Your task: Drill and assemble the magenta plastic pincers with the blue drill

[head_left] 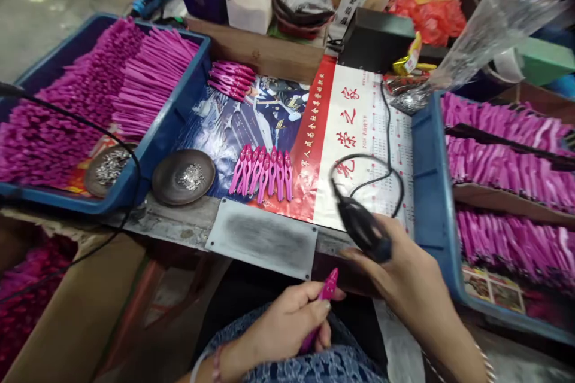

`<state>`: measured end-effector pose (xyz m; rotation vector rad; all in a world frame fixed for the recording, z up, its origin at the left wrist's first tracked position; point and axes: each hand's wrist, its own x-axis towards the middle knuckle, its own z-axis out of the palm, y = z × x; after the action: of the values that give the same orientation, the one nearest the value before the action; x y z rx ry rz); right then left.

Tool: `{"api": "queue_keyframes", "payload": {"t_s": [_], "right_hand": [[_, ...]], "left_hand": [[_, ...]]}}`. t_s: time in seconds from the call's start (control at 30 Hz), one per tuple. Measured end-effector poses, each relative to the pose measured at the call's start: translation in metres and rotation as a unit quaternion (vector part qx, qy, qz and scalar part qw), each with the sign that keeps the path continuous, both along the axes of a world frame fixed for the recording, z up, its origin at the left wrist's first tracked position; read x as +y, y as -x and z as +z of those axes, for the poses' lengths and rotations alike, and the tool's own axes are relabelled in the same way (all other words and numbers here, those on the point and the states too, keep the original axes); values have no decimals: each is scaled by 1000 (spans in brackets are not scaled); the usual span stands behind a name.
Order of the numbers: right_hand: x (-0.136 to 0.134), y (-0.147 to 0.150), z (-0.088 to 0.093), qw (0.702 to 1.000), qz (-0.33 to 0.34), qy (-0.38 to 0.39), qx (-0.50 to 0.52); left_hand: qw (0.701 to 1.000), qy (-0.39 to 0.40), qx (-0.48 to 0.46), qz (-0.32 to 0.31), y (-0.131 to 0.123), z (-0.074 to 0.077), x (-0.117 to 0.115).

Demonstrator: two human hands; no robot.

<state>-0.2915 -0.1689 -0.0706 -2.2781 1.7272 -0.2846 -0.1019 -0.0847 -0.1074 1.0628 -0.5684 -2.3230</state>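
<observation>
Just above my lap, my left hand (299,317) is closed around a magenta plastic piece with a pointed tip (330,286), whose tip pokes out past thumb and fingers. To its right and higher, my right hand (399,269) grips a black corded electric screwdriver (362,224), slightly blurred; its working end is hidden by the hand. On the bench ahead lies a row of similar magenta pieces (263,173), side by side. A smaller pile of them (231,79) sits farther back. Small metal parts (192,177) rest in a dark round dish (164,179).
A blue tray (177,96) of magenta strips stands left; another blue tray (429,179) with rows of magenta pieces stands right. A grey metal plate (265,236) lies at the bench edge. A black cord (387,125) loops across the poster. Boxes and bags line the back.
</observation>
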Motion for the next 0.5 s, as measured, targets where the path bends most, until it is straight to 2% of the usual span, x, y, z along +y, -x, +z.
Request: {"api": "queue_keyframes", "payload": {"t_s": [0.1,0.2,0.3,0.37,0.4,0.43,0.5], "right_hand": [[-22,-12,-20,989,17,21,148],[-28,-22,-31,988,30,15,154],[-15,-25,-26,991,31,40,127],[1,-27,-16,998,66,16,8],[10,-28,-12,989,100,-32,-105],[18,-30,-8,958,132,-121,-225],[31,-35,-6,865,140,-265,-402]], "left_hand": [[998,24,-26,44,-14,19,-11],[984,71,-91,138,-15,32,-22],[969,82,-125,198,-11,34,-31],[966,64,-129,214,-8,31,-35],[965,62,-131,218,-6,30,-36],[965,66,-134,218,-5,28,-36],[963,89,-149,205,-2,25,-35]]}}
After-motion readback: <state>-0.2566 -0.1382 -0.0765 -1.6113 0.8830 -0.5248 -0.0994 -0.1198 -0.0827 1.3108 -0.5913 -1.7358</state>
